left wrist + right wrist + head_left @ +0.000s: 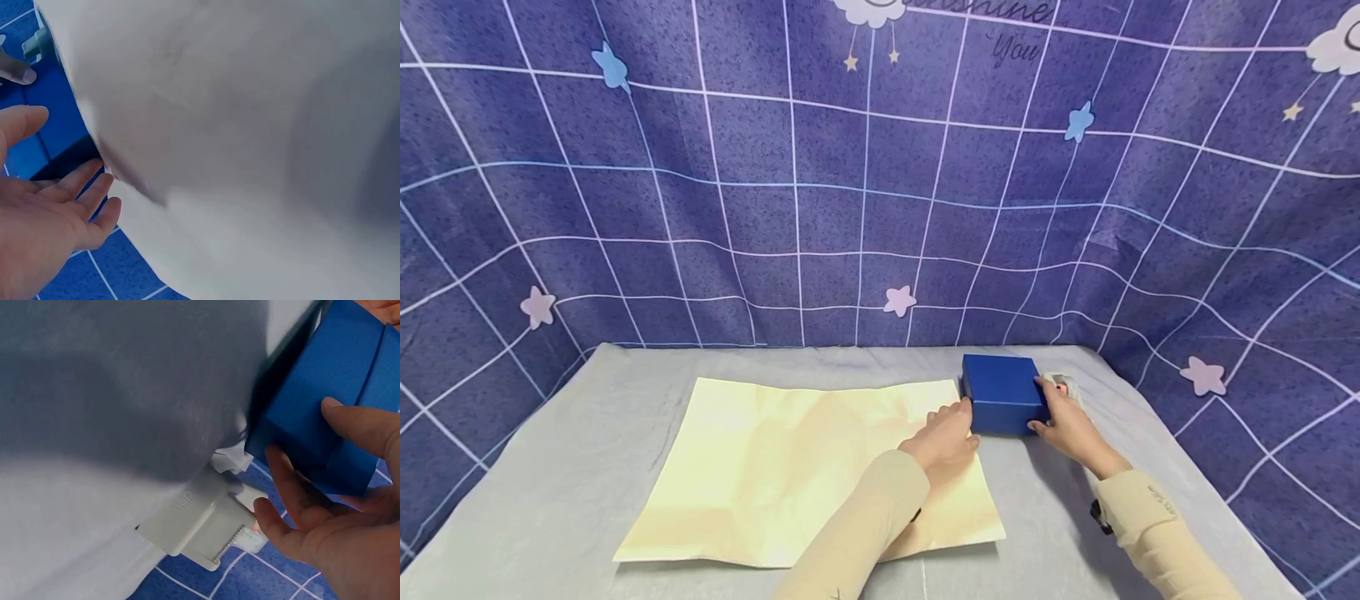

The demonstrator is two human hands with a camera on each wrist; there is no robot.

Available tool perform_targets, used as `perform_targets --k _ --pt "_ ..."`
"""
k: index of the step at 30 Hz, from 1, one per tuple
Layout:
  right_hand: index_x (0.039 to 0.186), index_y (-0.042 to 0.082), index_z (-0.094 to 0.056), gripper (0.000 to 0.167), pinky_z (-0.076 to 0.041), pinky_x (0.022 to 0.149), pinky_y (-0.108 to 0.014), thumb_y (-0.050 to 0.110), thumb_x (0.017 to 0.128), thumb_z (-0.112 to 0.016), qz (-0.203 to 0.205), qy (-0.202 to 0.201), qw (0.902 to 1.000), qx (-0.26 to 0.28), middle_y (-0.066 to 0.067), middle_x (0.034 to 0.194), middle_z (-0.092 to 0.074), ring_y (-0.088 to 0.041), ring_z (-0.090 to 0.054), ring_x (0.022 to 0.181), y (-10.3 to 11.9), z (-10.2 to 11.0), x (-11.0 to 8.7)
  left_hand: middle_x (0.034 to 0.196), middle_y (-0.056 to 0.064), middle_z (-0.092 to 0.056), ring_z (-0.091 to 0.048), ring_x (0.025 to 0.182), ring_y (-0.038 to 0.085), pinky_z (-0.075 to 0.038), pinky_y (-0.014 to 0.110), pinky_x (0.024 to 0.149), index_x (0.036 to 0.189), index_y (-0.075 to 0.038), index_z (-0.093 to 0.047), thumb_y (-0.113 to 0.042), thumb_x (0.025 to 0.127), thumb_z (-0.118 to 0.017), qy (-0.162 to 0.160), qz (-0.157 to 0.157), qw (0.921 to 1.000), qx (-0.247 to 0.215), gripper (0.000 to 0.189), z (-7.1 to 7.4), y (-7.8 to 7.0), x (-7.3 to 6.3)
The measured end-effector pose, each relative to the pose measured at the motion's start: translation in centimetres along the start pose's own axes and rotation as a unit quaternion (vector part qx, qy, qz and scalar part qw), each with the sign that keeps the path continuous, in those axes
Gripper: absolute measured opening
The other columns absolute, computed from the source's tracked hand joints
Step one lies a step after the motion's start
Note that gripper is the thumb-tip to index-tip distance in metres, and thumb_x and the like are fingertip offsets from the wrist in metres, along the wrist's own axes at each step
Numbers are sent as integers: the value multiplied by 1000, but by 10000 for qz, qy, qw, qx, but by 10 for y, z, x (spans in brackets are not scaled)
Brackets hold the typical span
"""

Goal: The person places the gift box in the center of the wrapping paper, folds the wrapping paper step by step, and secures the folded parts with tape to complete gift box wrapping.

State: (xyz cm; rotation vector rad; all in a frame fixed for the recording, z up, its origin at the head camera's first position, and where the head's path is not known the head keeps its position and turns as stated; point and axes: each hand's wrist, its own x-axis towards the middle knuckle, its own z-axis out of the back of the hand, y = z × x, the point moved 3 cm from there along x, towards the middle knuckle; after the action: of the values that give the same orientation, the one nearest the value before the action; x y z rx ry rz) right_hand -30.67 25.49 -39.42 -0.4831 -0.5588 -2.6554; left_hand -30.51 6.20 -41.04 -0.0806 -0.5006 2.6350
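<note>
Blue box (1006, 385) at two o'clock from the paper (775, 467) seems light and stiff; grip its sides, as the right hand (1069, 427) does, left hand (942, 435) loose beside it.

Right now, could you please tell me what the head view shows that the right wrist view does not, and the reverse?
Only the head view shows the sleeves, curtain stars and the full spread of the yellow paper. Only the right wrist view shows the toothed edge of the tape dispenser. Both show that dispenser, the blue box, the right hand holding it and at least part of the left hand.
</note>
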Motion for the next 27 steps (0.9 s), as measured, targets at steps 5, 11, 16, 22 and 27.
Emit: perform_targets --k 5,11,16,22,27 --pt "129 -14 -36 68 -38 88 -57 0 73 -71 56 -113 9999 -51 -37 118 -49 -49 -49 108 2 6 0 120 13 -57 -54 109 28 -41 40 85 131 3 -41 -25 87 -58 -422 -110 9990 32 55 3 -2 1" --pt "132 -12 -33 69 -38 90 -57 1 75 -70 57 -224 9996 -133 -38 121 -47 -50 -47 110 5 14 0 129 14 -51 -51 115 28 -40 41 88 136 4 -36 -25 89 -55 -617 -216 9978 77 58 7 -5 1" --pt "133 -12 -33 70 -39 88 -57 2 75 -70 90 -323 9993 -178 -38 119 -48 -50 -48 107 11 19 1 133 15 -48 -46 120 28 -36 42 93 137 4 -33 -25 90 -52 -674 -221 9975 8 59 13 -6 -3" --pt "129 -11 -38 71 -42 82 -56 1 70 -74 411 -750 9958 -314 -36 108 -54 -47 -53 99 23 21 2 125 13 -53 -48 117 29 -37 43 92 133 3 -37 -25 89 -53 -851 -324 9958 -5 55 19 1 -11" --pt "128 -11 -41 72 -43 78 -54 -1 66 -77 684 -1025 9919 -295 -33 100 -56 -45 -55 93 35 19 1 125 14 -53 -48 117 30 -36 44 91 134 5 -36 -24 88 -54 -902 -416 9950 -64 57 26 8 -23"
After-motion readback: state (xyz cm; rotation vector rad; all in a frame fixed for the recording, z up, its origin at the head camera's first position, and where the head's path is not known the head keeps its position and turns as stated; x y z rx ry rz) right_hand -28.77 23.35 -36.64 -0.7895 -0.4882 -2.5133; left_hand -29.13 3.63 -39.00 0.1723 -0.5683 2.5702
